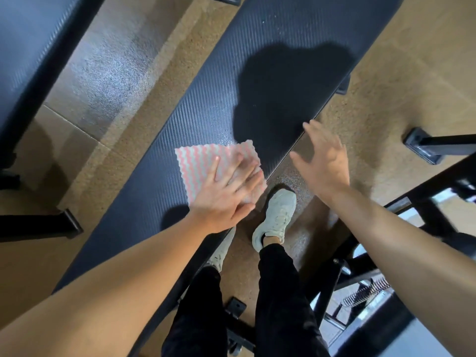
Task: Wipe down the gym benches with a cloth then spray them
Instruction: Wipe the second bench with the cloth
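On long black ribbed padded worktop, near its right edge, pink-and-white wavy-striped cloth lies under left hand, fingers straight, pressing it flat; right hand hovers just beside over that edge, fingers spread, released, holding nothing.

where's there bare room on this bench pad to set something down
The bench pad is bare from the cloth to its far end, and on the near side behind the left hand. Crowded only at the cloth, under the left hand; the right hand hovers off the pad's edge.
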